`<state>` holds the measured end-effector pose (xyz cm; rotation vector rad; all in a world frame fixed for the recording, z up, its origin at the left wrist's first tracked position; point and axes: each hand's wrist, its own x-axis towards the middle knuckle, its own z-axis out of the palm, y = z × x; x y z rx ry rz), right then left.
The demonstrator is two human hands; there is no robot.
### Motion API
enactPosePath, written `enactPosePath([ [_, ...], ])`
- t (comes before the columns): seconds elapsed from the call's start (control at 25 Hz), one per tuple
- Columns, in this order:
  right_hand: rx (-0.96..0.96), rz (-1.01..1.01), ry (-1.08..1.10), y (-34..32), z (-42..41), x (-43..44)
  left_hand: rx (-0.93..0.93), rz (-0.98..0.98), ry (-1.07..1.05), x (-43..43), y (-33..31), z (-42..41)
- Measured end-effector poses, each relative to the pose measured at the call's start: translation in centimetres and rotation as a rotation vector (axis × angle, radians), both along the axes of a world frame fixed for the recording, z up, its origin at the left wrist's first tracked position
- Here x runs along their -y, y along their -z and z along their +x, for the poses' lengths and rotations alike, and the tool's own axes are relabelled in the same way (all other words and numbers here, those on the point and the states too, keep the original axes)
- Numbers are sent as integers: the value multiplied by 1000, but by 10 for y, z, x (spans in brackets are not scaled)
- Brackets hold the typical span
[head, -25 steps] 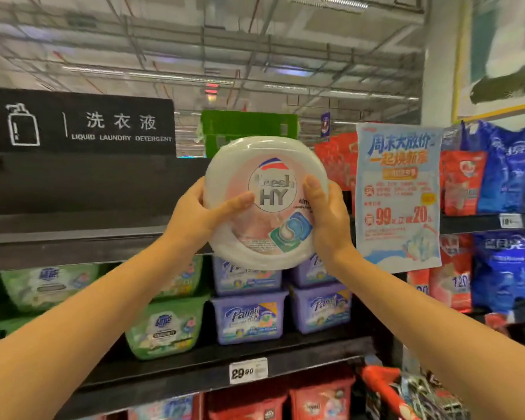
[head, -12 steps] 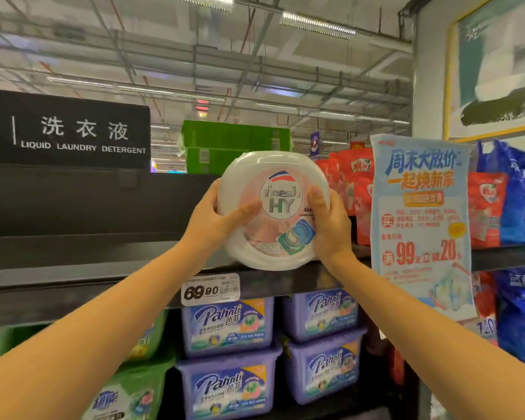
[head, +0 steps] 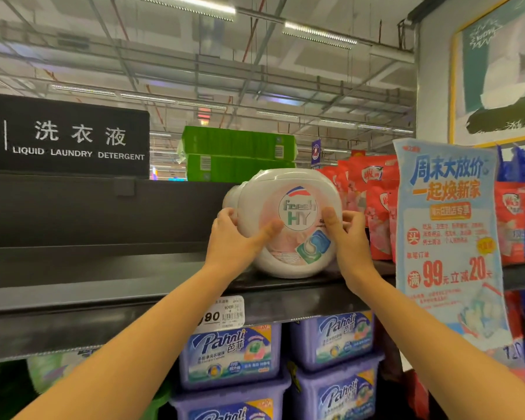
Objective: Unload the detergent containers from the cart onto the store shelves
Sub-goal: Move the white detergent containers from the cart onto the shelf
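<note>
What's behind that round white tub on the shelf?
Behind the white tub a second white rounded shape peeks out left, before the dark back panel. The tub covers the rest.

price tag [head: 222, 313]: leading digits hidden by my left forearm [head: 152, 338] | white lump [head: 231, 197] behind front tub [head: 288, 222]: can't identify | poster [head: 449, 237] small print blurred | lowest purple boxes [head: 231, 401] cut by bottom edge

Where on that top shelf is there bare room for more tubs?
Bare shelf runs left of the white Fresh HY tub, below the Liquid Laundry Detergent sign. Right of it is crowded: red pouches and the hanging promo poster.
</note>
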<state>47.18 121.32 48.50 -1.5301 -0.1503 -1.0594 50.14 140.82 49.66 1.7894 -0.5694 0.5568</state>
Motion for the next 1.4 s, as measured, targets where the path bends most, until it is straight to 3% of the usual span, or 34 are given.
enactPosePath([
  [0.24,-89,-89,236,3,3,2,-70,64,96,-3,8,8],
  [0.52,-115,6,223,0,12,8,57,234,-174,2,7,0],
  [0.88,-187,-107,294,5,-2,2,-160,204,-113,-3,5,0],
  [1.0,-167,-44,279,12,-33,-9,-9,256,-294,-11,5,-24],
  [1.16,-118,-228,239,32,-118,-26,126,-65,65,-23,24,-87],
  [1.24,-144,-228,181,44,-176,-31,59,-150,290,-27,44,-129],
  [1.4,-300,-231,244,83,-301,-44,-185,-127,614,-25,108,-211],
])
